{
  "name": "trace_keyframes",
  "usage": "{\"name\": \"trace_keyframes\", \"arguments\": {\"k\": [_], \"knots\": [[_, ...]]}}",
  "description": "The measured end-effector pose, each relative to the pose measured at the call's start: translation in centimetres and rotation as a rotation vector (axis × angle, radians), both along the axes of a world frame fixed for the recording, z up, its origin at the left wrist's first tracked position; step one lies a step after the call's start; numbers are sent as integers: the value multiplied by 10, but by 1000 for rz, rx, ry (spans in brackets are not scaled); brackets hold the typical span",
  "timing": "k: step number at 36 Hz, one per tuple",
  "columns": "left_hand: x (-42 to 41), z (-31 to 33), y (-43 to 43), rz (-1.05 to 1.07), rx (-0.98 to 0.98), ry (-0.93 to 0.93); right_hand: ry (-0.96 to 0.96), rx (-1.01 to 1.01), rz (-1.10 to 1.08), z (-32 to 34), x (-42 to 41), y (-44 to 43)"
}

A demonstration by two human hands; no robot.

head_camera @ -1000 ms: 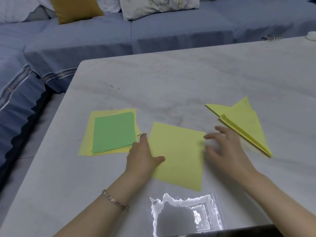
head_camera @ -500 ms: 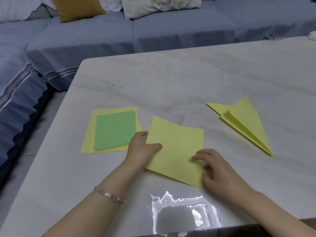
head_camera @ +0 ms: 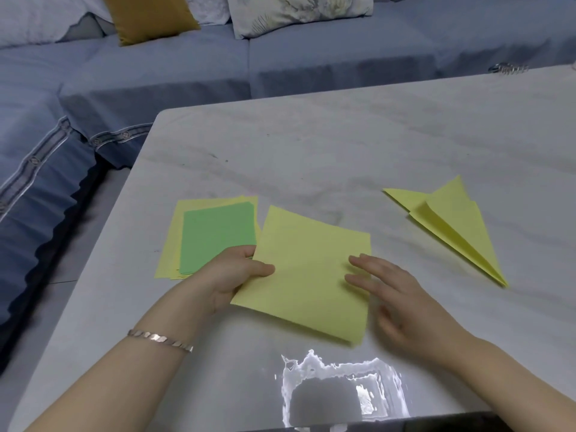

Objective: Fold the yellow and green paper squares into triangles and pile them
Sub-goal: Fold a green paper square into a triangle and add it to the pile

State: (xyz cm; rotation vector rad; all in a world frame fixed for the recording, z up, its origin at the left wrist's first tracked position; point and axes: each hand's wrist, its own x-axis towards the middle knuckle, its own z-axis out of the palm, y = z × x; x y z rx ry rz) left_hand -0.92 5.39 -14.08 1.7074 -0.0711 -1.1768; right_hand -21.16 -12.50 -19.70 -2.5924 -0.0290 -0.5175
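- The yellow sheet [head_camera: 311, 275] lies mid-surface [head_camera: 311, 145], between the unfolded stack [head_camera: 215, 238] and the folded triangles [head_camera: 452, 226].
- The left hand [head_camera: 230, 275] is nearer to it: its grip is clamped on the sheet's left edge, thumb on top.
- The right hand [head_camera: 402, 300] rests straight, spread fingers on the right edge.
- Since half a second ago these fingers have uncurled, and the left edge seems slightly lifted.

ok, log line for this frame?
left hand: grips yellow square | right hand: rests on it | folded triangles: piled right | green square: atop stack
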Motion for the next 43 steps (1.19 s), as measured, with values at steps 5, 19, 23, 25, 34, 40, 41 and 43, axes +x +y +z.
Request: {"name": "trace_keyframes", "arguments": {"k": [5,19,23,25,34,40,41,43], "knots": [[-1,-2,3,-8,-42,71,-58,-76,-26,1,1,-1],[-25,3,-6,-123,-162,-345,19,427,-116,30,14,14],[-35,6,-9,-189,-165,-415,98,575,-320,43,25,16],[-41,10,-11,-200,-183,-409,91,647,-361,46,29,15],[-54,23,-18,-190,-162,-595,-44,970,-416,53,35,13],[-55,16,-23,-237,-79,-758,-28,924,-415,53,34,16],[-56,14,-23,-226,-71,-758,-22,904,-418,52,33,16],[-57,10,-21,-207,-56,-742,-11,867,-424,50,30,17]]}}
